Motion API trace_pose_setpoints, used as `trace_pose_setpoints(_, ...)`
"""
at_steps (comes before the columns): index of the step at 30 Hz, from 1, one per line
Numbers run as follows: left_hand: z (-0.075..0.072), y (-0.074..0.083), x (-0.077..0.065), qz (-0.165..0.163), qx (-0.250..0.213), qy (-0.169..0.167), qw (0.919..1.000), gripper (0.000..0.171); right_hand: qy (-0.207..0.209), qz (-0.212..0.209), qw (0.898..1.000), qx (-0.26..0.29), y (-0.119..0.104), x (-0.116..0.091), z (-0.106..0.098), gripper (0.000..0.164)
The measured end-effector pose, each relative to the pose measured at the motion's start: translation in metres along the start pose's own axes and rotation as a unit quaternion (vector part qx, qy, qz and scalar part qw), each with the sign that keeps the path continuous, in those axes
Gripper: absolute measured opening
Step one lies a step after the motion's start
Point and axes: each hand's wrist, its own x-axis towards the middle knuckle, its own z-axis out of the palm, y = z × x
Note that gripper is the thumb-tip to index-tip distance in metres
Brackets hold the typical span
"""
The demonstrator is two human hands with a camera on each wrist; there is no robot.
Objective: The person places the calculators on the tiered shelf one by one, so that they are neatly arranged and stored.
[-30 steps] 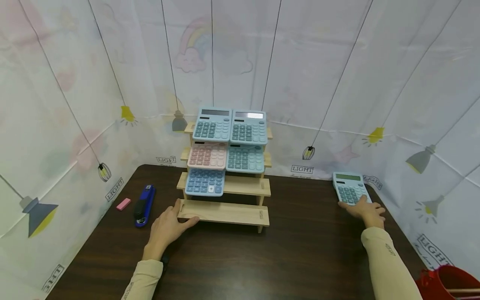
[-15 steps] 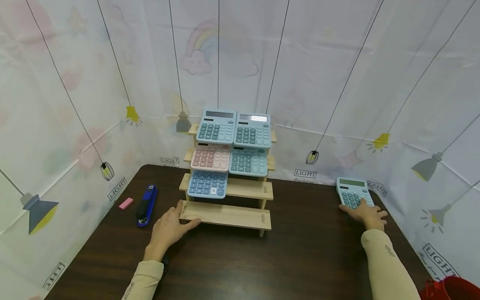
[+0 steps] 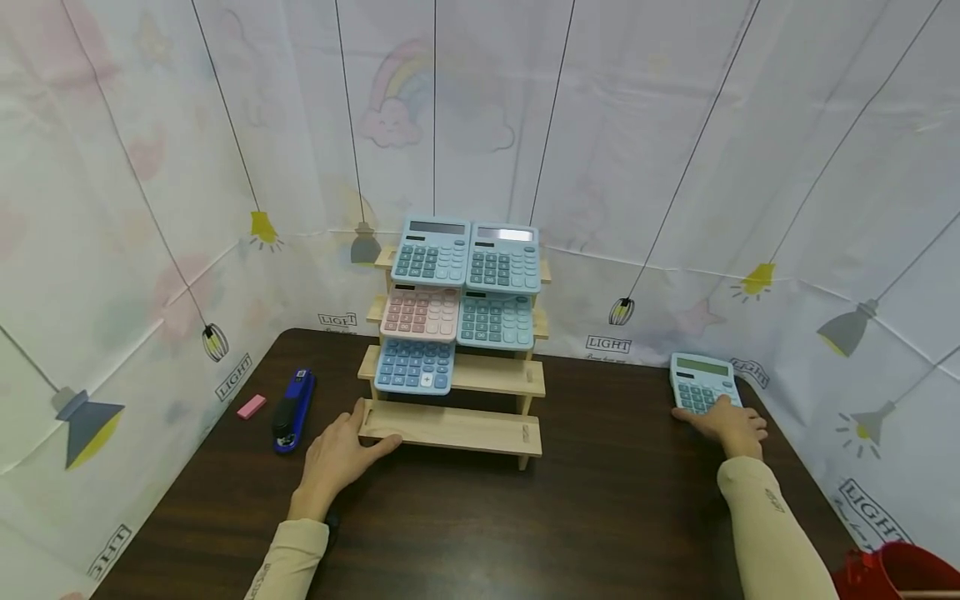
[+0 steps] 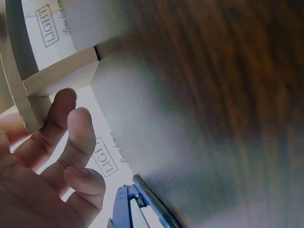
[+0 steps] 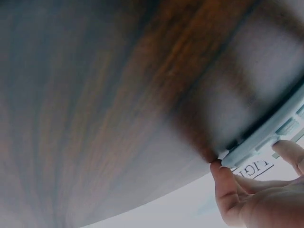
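My left hand (image 3: pixel 333 454) grips the left end of the lowest tier of a stepped wooden display rack (image 3: pixel 457 427); the left wrist view shows its fingers bent around the shelf end (image 4: pixel 35 114). Upper tiers carry light blue calculators (image 3: pixel 431 250), a pink calculator (image 3: pixel 422 312) and a darker blue calculator (image 3: pixel 414 367). Far to the right, my right hand (image 3: pixel 729 427) holds the near edge of another light blue calculator (image 3: pixel 701 382), which lies at the table's back right. Up close, the thumb is at its corner and a fingertip is on its keys (image 5: pixel 287 127).
Left of the rack lie a blue stapler (image 3: pixel 294 412) and a pink eraser (image 3: pixel 251 407). A red container (image 3: pixel 870 575) is at the lower right, partly out of view. Printed white sheeting (image 3: pixel 600 167) walls the dark wooden table (image 3: pixel 585 517) at the back and sides.
The head view has shifted slightly. Both hands keep their hold, and the rack and calculators stay in place.
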Motion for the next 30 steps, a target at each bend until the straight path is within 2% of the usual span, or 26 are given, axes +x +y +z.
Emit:
trace_pose_setpoints(18, 0.001, -0.001, -0.002, 0.009, -0.002, 0.002, 1.0, 0.118, 0.047, -0.036, 0.998, -0.033, 0.007, -0.024, 0.003, 0.129)
trace_pose_setpoints(30, 0.0, 0.0, -0.002, 0.01, -0.005, -0.004, 0.9999, 0.115, 0.067, -0.04, 0.997, -0.012, 0.007, -0.045, 0.007, 0.126)
